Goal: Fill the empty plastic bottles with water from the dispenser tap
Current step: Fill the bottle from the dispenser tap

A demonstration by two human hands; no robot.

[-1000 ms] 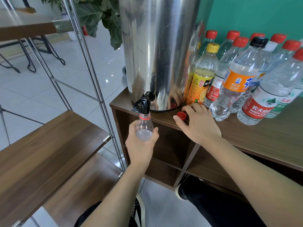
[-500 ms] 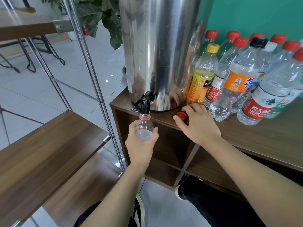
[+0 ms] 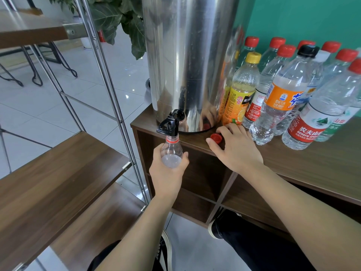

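One clear bottle (image 3: 171, 151), red neck ring, under black tap (image 3: 169, 125).

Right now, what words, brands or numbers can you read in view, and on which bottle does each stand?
"农夫山泉" and "NONGFU SPR…", cut off at the edge: red label of the bottle farthest right.
"山泉": green-labelled bottle behind it.
"美汁", rest hidden: yellow-capped juice bottle.
Orange-labelled bottle: large blue characters partly hidden, small print blurred.
Red-labelled bottle behind the juice: too small to read.
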